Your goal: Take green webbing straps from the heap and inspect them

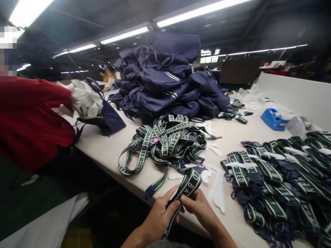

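A folded green strap with white lettering (190, 182) is between my hands at the table's front edge. My left hand (164, 208) is closed round its lower part, with a sliver of white strip showing beside the fingers. On the right side, my right hand (198, 205) pinches the same strap with thumb and fingers. Just beyond lies a loose heap of matching straps (168, 141), one end hanging toward the edge. White paper strips (217, 191) lie to the right of my hands. Bundled straps wrapped with white bands (274, 179) cover the table's right side.
A tall pile of navy bags (165, 79) stands at the back. A blue tape dispenser (274, 119) sits at the back right. At left, a person in a red top (33, 120) stands near white material (86, 98) and a navy bag (110, 119).
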`<state>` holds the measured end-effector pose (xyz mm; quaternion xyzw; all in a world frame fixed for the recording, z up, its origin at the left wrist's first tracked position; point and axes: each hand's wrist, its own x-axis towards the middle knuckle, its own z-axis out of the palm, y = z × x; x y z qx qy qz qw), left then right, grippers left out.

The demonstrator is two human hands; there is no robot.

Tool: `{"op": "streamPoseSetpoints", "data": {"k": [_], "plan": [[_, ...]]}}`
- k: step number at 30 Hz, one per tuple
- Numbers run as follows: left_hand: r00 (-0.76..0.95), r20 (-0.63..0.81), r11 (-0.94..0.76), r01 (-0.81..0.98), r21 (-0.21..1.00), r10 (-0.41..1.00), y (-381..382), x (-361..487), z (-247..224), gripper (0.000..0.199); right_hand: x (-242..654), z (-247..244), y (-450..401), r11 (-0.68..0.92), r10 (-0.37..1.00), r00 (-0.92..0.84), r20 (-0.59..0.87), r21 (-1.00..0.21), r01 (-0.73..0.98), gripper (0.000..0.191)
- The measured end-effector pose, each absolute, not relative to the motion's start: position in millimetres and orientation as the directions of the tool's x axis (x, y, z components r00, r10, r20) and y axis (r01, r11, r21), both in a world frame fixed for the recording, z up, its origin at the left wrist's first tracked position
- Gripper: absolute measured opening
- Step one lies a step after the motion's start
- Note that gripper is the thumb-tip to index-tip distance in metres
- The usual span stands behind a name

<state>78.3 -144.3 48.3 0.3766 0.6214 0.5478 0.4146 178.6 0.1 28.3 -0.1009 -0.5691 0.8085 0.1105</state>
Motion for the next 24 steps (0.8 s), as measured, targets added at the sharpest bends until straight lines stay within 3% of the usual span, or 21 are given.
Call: {"op": "streamPoseSetpoints", "data": {"k": [11,14,19,24], "plan": [[-0.342,-0.042,0.112,0.186,0.976,0.939,-141.7,79.4,62.0,0.049,187.5,16.6,-2.9,-0.409,0.385,-0.914,-0.124,-0.911,-0.049,0.049],[-0.339,0.018,0.046,0.181,0.982,0.941,-140.5,81.8,65.7,0.055,189.2,19.3,-4.0,-0.414,0.392,-0.906,-0.159,-0.91,-0.02,0.051],[-0.355,-0.076,0.093,0.031,0.995,0.932,-138.0,85.7,62.1,0.066,187.7,18.6,-3.2,-0.383,0.336,-0.925,-0.175,-0.923,0.035,0.056],[-0.383,-0.035,0.07,0.076,0.995,0.923,-139.6,79.3,51.5,0.069,182.2,6.8,-4.0,-0.423,0.355,-0.923,-0.15,-0.906,-0.016,0.055]]}}
